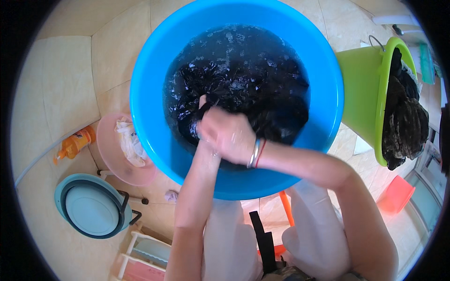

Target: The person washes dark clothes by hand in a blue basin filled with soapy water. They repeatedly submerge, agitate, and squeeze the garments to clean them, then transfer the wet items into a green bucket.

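Both hands meet over a blue basin (pixel 145 122): the right hand (pixel 229 136) closes around dark wet cloth (pixel 243 79) in soapy water; the left hand (pixel 206 145) lies mostly hidden beneath, its grip unclear. Vigorous rubbing could slosh water onto the tiled floor (pixel 61 84).

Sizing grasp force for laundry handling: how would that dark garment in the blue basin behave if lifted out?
Probably floppy: the dark garment lies crumpled in folds, with no shape of its own. Likely heavy for its size and dripping, since it sits soaked in the blue basin. Possibly slippery: foam flecks the water, and the right hand bunches the cloth over the left hand.
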`<action>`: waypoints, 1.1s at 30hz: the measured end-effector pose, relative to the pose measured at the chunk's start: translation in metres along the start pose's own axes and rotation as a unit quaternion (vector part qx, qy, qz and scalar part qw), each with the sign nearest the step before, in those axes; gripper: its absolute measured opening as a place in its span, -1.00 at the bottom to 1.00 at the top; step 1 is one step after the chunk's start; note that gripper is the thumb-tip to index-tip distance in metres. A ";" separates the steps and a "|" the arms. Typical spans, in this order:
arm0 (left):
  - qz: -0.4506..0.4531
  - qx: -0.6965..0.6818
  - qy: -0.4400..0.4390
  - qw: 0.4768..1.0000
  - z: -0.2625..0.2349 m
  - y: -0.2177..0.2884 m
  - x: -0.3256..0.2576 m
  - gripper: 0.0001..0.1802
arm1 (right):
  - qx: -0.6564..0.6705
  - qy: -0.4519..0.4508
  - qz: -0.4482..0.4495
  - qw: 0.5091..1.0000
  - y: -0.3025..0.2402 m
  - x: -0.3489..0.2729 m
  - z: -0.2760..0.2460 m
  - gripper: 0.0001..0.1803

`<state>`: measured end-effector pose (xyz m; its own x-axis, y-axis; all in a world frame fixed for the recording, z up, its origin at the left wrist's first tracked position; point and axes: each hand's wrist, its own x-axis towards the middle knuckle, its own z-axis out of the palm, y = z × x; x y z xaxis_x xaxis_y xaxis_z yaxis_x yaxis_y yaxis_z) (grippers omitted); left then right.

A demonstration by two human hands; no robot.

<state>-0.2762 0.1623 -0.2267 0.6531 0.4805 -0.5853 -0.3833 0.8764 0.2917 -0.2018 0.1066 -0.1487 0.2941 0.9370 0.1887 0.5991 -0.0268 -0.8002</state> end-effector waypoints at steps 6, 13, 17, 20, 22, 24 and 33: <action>0.050 -0.017 0.197 0.979 0.038 -0.005 -0.018 -0.51 | -0.140 -0.024 -0.078 0.987 0.053 0.036 -0.002 -0.92; 0.000 0.026 0.074 0.997 0.070 0.025 0.023 -0.51 | -0.151 0.122 0.175 0.965 0.154 0.073 -0.037 -0.65; 0.018 0.113 0.137 0.984 0.000 0.032 0.051 -0.35 | -0.224 -0.139 0.054 0.963 0.144 0.045 -0.033 -0.54; 0.035 0.122 0.151 0.980 0.015 0.020 0.048 -0.35 | -0.221 -0.171 0.249 0.927 0.160 0.064 -0.032 -0.61; 0.028 0.117 0.131 0.984 0.026 0.018 0.046 -0.37 | -0.189 -0.020 0.227 0.955 0.146 0.062 -0.020 -0.74; 0.025 0.105 0.077 0.991 0.034 0.023 0.036 -0.38 | -0.175 -0.006 -0.011 0.984 0.102 0.048 -0.015 -0.88; 0.026 0.076 -0.016 0.997 0.053 0.027 -0.016 -0.47 | 0.009 -0.009 -0.156 0.988 -0.018 0.007 -0.008 -0.73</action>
<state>-0.2621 0.1799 -0.1699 0.6560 0.5246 -0.5427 -0.3152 0.8437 0.4346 -0.2046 0.1110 -0.1287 0.0839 0.9044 0.4183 0.6456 0.2704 -0.7142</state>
